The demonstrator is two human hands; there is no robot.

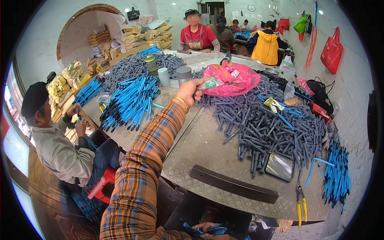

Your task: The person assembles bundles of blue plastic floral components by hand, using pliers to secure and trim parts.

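My left hand (189,93), in a plaid sleeve with a gold bracelet, reaches over the table. Its fingers are closed on a clear plastic packet (212,83) with a green patch, at the near left side of a pink plastic bag (232,90). Wrappers show in the bag's opening, and it rests on a heap of grey ribbed plastic parts (256,116). Low at the picture's edge, my right hand (206,227) is closed round several thin blue sticks (218,229); the edge cuts off part of it.
A dark curved bar (234,184), yellow-handled pliers (301,204) and a tray of thin metal pins (280,166) lie near the front edge. Blue sticks (132,100) are piled left, beside a grey-white canister (163,77). Co-workers sit at left (66,148) and across (198,38).
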